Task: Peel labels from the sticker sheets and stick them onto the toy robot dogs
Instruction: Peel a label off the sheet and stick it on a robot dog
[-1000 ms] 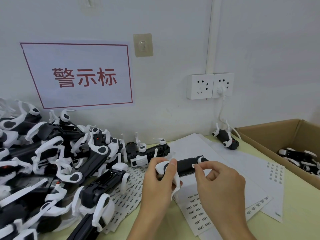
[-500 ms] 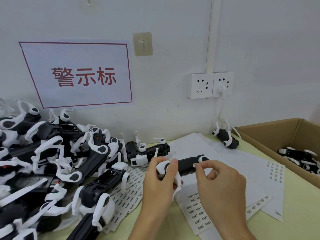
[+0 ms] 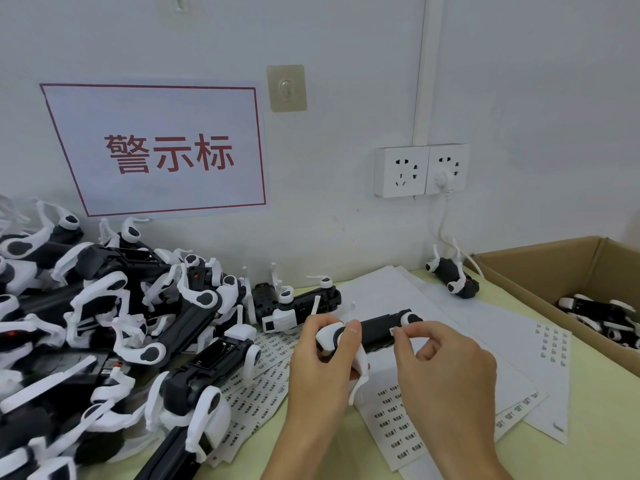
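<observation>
Pinching what looks like a label (image 3: 393, 331), right hand (image 3: 446, 375) stays against left hand (image 3: 322, 368)'s gripped dog (image 3: 375, 329).

This looks like a small assembly workshop. A big heap of black-and-white toy robot dogs (image 3: 114, 327) covers a pale green worktable (image 3: 602, 420), with printed sticker sheets (image 3: 405, 424), a cardboard box (image 3: 540, 268) holding more dogs, and a red-lettered sign (image 3: 162, 150) on the white wall.

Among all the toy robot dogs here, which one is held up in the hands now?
The toy robot dog between the hands: the left hand grips its white leg end, the right hand pinches a label at its black body. All others lie untouched.
</observation>
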`<state>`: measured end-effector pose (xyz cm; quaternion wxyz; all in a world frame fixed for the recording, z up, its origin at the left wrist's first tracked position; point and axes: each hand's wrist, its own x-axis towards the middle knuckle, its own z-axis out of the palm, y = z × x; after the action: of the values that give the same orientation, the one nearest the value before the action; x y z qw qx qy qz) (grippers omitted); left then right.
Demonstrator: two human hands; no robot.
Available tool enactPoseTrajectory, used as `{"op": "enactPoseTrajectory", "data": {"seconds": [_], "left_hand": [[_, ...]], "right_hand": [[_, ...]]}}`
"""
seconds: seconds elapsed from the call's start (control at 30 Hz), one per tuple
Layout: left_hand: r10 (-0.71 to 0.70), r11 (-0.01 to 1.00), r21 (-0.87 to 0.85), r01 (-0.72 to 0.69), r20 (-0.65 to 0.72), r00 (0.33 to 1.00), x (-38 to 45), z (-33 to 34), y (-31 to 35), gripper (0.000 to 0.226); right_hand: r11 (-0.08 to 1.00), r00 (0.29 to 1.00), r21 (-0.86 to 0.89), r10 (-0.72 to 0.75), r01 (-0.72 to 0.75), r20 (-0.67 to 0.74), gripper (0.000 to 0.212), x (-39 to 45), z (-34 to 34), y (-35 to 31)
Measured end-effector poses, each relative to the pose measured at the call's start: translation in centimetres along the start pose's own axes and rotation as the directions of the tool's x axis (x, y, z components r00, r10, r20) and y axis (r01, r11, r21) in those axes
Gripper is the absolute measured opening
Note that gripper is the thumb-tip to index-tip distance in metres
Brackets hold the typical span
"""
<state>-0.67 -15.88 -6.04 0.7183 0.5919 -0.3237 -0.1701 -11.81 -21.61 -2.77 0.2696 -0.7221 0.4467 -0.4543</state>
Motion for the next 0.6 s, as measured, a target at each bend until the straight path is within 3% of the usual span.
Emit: {"op": "enactPoseTrajectory", "data": {"seconds": [0.6], "left_hand": [[0.027,1.000,0.006,-0.027,0.003,1.000,-0.30,0.09,0.23,0.042]], "right_hand": [[0.999,0.999,-0.010,0.049,-0.049,-0.011,0.020,0.16,-0.48,-0.35]]}}
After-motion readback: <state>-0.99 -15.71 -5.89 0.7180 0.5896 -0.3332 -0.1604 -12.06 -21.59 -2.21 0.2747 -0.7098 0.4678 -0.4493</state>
